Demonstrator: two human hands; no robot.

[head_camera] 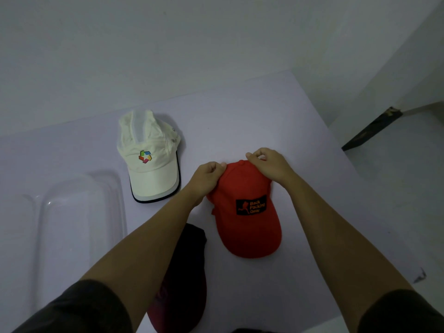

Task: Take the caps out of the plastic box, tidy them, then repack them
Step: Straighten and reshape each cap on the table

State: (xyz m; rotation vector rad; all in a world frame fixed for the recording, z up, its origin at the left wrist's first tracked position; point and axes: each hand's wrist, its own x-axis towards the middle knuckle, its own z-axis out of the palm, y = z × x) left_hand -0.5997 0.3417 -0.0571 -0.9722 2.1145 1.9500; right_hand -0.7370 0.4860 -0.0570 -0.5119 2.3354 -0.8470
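Both hands pinch the red cap (pixel 245 212) crown at 12 o'clock: left hand (pixel 206 179), right hand (pixel 269 164), fingers pressed on fabric. Flatten crown evenly; keep brim on bench (pixel 240 116).

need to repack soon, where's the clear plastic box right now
In the head view the clear plastic box sits on the table's left side, just left of the cream cap and the left forearm.

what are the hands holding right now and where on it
Both hands, left hand and right hand, pinch the red cap at the back edge of its crown.
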